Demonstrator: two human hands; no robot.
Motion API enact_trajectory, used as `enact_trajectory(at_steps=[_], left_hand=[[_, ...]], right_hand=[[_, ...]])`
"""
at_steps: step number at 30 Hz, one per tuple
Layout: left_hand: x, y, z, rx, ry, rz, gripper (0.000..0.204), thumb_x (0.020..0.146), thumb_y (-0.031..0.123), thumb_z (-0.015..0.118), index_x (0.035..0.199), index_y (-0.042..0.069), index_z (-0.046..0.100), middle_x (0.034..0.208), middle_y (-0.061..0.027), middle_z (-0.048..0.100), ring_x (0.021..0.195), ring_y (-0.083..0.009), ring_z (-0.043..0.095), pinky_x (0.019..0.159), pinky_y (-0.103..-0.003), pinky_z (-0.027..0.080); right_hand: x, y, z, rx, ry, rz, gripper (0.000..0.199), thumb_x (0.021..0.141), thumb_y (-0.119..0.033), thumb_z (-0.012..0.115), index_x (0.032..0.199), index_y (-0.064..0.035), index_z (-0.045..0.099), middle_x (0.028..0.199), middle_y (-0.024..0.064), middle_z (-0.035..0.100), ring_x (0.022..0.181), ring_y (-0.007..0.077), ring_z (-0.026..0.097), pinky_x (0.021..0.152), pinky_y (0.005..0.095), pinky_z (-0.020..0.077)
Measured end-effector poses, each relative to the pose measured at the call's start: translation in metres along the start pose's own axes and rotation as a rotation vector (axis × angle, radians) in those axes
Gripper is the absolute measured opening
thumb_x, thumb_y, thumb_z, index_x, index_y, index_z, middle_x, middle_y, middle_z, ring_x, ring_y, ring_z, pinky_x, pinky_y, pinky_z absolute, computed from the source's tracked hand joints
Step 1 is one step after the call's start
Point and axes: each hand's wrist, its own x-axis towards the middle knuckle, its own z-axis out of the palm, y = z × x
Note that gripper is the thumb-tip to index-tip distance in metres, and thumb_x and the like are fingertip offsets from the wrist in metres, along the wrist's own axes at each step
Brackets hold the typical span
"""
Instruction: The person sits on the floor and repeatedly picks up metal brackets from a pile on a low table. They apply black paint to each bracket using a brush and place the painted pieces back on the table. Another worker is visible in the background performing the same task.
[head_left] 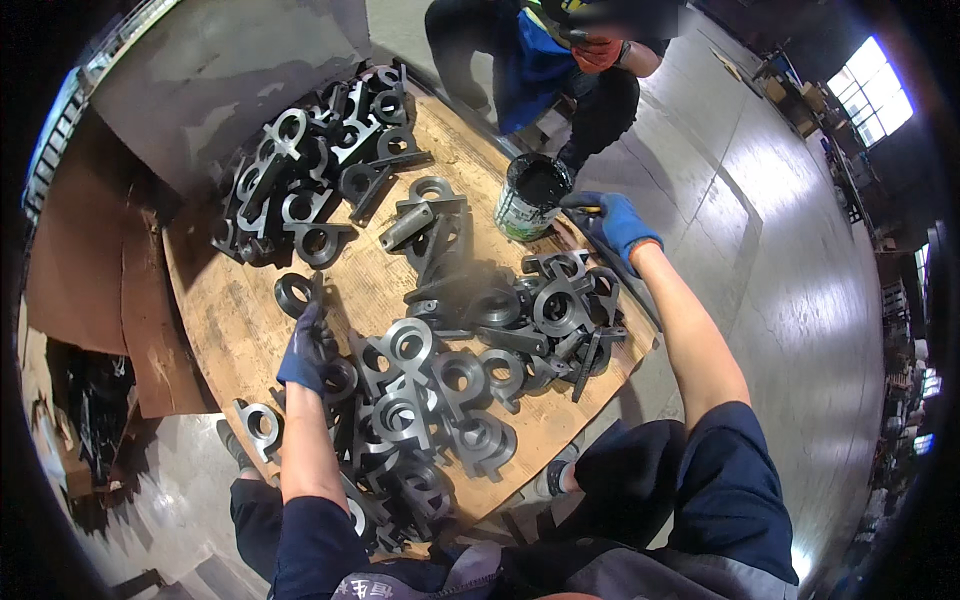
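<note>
My left hand (310, 352), in a blue glove with dark stains, is closed on a ring-shaped metal bracket (293, 296) at the left of the wooden board. My right hand (622, 226), in a blue glove with an orange cuff, grips what looks like a paintbrush (590, 209). Only a bit of its handle shows; its tip reaches the rim of a paint can (525, 215) and the bristles cannot be made out. Dark paint fills the can, and black drips streak its side. Bare grey brackets (408, 345) lie heaped just right of my left hand.
Black, glossy brackets (305, 205) are piled at the board's far left against a grey panel (240, 85). More brackets (560, 305) lie near the right edge of the wooden board (450, 130). Beyond the can, another person (560, 70) wearing red gloves crouches on the concrete floor.
</note>
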Motion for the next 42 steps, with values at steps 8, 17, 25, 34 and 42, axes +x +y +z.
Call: enact_trajectory(at_steps=[8,17,25,34,42], left_hand=[[-0.184,-0.02,0.053,-0.106,-0.197,0.205,0.019,0.097,0.027,0.057,0.105,0.01,0.062,0.092,-0.0044,0.062,0.077,-0.0143,0.059,0.062,-0.024,0.052],[-0.348,-0.001,0.107,0.018,-0.055,0.519,0.037,0.092,0.018,0.063,0.125,0.003,0.052,0.091,-0.0017,0.059,0.068,-0.0078,0.052,0.057,-0.018,0.042],[-0.438,0.004,0.111,0.219,0.012,0.762,0.044,0.081,0.012,0.067,0.121,-0.003,0.054,0.089,-0.0066,0.062,0.071,-0.0123,0.058,0.064,-0.021,0.045],[-0.49,-0.009,0.136,0.334,0.013,0.777,0.036,0.078,0.006,0.069,0.113,0.002,0.058,0.079,-0.0022,0.06,0.059,-0.0098,0.053,0.054,-0.021,0.041],[-0.487,-0.014,0.13,0.353,0.006,0.751,0.051,0.076,0.011,0.072,0.122,0.001,0.055,0.099,-0.0096,0.064,0.082,-0.0146,0.062,0.067,-0.025,0.051]], right_hand=[[0.008,0.09,0.027,1.197,0.089,0.533,0.041,0.09,-0.017,0.059,0.129,-0.0037,0.054,0.123,0.0102,0.063,0.11,0.0244,0.061,0.096,0.035,0.0484],[-0.095,-0.057,-0.019,1.599,-0.076,0.183,0.033,0.098,-0.022,0.048,0.123,-0.0032,0.058,0.117,0.0131,0.064,0.107,0.0256,0.063,0.093,0.038,0.0527],[-0.242,-0.243,-0.013,1.83,-0.45,0.039,0.032,0.098,-0.025,0.054,0.119,-0.0015,0.061,0.102,0.011,0.069,0.09,0.0171,0.068,0.081,0.0304,0.0575],[-0.294,-0.283,-0.023,1.645,-0.597,-0.232,0.036,0.096,-0.024,0.06,0.121,0.0023,0.06,0.106,0.014,0.069,0.09,0.0183,0.07,0.076,0.0281,0.0578],[-0.294,-0.289,-0.018,1.675,-0.637,-0.253,0.03,0.094,-0.015,0.062,0.118,0.0017,0.063,0.109,0.0111,0.068,0.091,0.0191,0.07,0.08,0.0291,0.0577]])
